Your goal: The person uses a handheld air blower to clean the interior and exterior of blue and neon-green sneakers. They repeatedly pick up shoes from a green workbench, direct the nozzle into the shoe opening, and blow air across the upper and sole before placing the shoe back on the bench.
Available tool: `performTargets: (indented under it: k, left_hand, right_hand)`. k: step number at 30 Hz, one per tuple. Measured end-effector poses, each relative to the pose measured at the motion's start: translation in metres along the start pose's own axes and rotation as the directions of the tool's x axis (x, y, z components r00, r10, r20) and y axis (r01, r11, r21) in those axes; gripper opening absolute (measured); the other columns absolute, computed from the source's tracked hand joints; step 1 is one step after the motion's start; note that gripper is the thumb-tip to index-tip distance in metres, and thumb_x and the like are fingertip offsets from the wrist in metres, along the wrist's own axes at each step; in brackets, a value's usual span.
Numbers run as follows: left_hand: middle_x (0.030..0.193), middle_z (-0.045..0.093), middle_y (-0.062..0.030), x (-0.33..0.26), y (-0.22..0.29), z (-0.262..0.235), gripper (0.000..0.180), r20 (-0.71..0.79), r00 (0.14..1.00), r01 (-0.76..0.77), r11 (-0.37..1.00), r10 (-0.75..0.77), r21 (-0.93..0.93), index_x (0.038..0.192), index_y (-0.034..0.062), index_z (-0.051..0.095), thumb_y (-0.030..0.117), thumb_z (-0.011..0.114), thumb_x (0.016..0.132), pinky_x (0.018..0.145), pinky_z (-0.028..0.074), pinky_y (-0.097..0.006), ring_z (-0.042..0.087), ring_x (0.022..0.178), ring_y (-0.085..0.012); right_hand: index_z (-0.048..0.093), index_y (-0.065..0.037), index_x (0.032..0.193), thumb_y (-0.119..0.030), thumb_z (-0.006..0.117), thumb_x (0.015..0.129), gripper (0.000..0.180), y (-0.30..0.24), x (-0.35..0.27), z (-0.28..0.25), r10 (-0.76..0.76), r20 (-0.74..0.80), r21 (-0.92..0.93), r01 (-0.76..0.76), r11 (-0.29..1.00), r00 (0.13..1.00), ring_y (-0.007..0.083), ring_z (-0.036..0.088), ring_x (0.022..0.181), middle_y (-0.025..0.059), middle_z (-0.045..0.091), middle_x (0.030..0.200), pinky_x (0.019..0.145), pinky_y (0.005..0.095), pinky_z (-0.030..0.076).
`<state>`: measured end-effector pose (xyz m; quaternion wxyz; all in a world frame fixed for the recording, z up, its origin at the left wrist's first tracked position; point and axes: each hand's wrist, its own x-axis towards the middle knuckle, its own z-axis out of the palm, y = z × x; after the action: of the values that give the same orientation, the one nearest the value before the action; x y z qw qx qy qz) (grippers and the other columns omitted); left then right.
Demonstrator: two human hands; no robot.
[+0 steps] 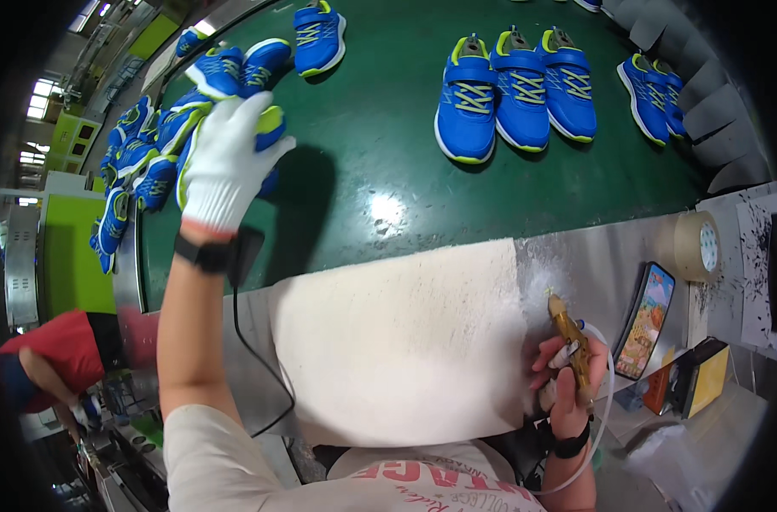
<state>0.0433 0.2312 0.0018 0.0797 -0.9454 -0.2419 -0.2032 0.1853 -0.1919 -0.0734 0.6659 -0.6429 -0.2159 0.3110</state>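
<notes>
My left hand [228, 158], in a white knit glove, reaches to the pile at the far left. Its fingers and thumb close around a blue sneaker [270, 126] with lime trim, mostly hidden behind the glove. Bare of any glove, my right hand [567, 375] grips a brass-coloured nozzle tool [573, 341] at the right of the bench. A clear hose [611, 384] runs from this tool down past my wrist. Its tip points away from me, over a pale dusty patch beside the cream cloth [397, 341].
Blue sneakers [154, 181] lie heaped along the left edge of the green surface [380, 111]. Three more [522, 98] stand in a row at the back, with a pair [651, 98] to their right. A phone [647, 320] and tape roll [695, 246] lie right; another person [60, 354] bends at far left.
</notes>
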Motion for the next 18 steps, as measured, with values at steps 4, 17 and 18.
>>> performTargets:
  k: [4,17,18]
  left_hand:
    - [0.104,0.063,-0.0123,-0.065,0.061,-0.074,0.053,0.030,0.774,0.388,0.436,-0.632,-0.812,0.118,-0.0011,0.056,0.010,0.078,0.071,0.085,0.050,-0.033,0.062,0.091,-0.0209]
    - [0.103,0.063,-0.0141,-0.113,0.140,-0.075,0.059,0.011,0.994,0.010,0.012,0.111,-1.000,0.112,-0.0001,0.060,0.015,0.086,0.061,0.086,0.048,-0.037,0.061,0.098,-0.0258]
    - [0.104,0.064,-0.0118,-0.105,0.141,-0.074,0.056,-0.001,0.985,0.002,-0.018,0.172,-1.000,0.111,-0.0007,0.062,0.011,0.085,0.062,0.087,0.048,-0.035,0.061,0.099,-0.0228]
  right_hand:
    - [0.028,-0.001,0.137,-0.035,0.057,0.092,0.063,-0.013,-0.009,0.007,0.004,0.054,-0.217,0.008,0.976,0.999,0.0126,0.051,0.080,0.0115,0.055,0.108,0.068,0.0252,0.045]
    - [0.031,-0.011,0.129,-0.054,0.061,0.079,0.072,-0.071,-0.064,0.062,-0.366,0.515,0.357,0.194,0.914,0.775,0.0294,0.063,0.077,0.0188,0.061,0.090,0.069,0.0407,0.050]
    - [0.030,-0.010,0.131,-0.051,0.064,0.077,0.076,-0.073,-0.058,0.060,-0.366,0.531,0.356,0.190,0.915,0.765,0.0294,0.064,0.081,0.0196,0.061,0.094,0.071,0.0399,0.051]
